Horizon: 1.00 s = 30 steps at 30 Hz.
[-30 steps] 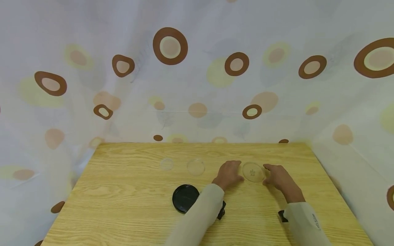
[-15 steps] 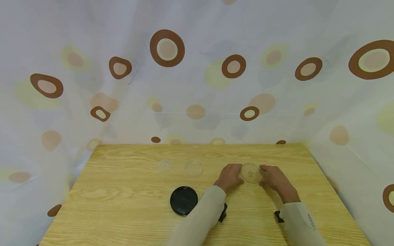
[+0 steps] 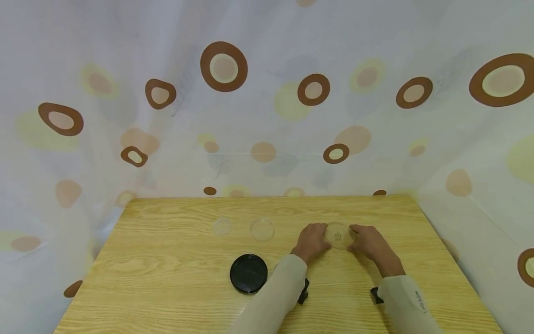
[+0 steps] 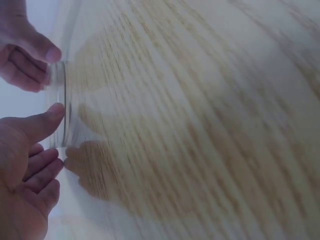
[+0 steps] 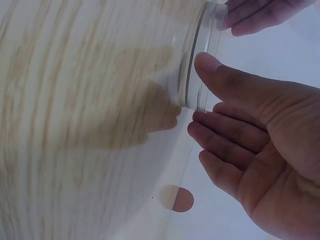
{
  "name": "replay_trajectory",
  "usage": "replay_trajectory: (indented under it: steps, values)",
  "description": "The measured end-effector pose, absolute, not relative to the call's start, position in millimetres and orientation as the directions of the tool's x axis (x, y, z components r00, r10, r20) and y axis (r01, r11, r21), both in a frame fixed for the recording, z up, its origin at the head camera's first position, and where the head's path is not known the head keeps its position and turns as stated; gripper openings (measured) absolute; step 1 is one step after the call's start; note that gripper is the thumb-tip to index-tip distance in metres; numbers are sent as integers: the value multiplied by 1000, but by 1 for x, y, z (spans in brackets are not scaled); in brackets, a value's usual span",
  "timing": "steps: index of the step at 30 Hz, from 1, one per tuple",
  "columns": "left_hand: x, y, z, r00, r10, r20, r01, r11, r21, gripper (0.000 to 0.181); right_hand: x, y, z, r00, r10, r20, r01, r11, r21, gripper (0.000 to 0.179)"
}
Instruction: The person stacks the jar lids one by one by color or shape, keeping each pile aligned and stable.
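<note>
A clear round petri dish point(image 3: 339, 236) with dark handwriting on its top is at the right half of the table, between both hands. My left hand point(image 3: 311, 242) holds its left side, thumb on the near edge and fingers around the far side. On the opposite side my right hand point(image 3: 372, 246) pinches the rim between thumb and fingers. Both wrist views show the dish point(image 4: 59, 100) edge-on, with a thumb from each hand against its wall in the left one. Whether the dish touches the table or is slightly raised, I cannot tell.
Left of the hands, a larger clear dish point(image 3: 262, 230) and a smaller clear dish point(image 3: 222, 227) lie on the wooden table point(image 3: 167, 278). A black round dish point(image 3: 248, 273) sits nearer, beside the left sleeve. A patterned curtain point(image 3: 267, 116) rises behind the table.
Both hands have closed in on the petri dish from its two sides; they were apart from it a second ago. The view has shifted slightly.
</note>
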<state>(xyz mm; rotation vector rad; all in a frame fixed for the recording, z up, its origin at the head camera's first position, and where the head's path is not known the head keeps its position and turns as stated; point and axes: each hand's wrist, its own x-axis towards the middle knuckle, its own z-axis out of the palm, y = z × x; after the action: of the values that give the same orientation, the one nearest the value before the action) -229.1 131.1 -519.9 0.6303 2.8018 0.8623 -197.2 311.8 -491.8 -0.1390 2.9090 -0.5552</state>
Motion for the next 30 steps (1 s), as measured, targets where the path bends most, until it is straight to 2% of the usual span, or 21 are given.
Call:
replay_trajectory:
  steps: [10, 13, 18, 30]
  values:
    - [-227, 130, -524, -907, 419, 31, 369, 758, 538, 44, -189, 306, -483, -979, -128, -159, -57, 919, -389, 68]
    - [-227, 128, -523, -905, 424, 39, 381, 764, 521, 49, -188, 305, -482, -980, -128, -153, -59, 919, -391, 68]
    - [-226, 124, -518, -903, 429, 38, 384, 761, 523, 56, -186, 304, -479, -981, -137, -139, -72, 917, -392, 69]
    - [-224, 113, -500, -880, 469, 71, 437, 743, 507, 57, -183, 298, -467, -982, -150, -115, -97, 922, -374, 70]
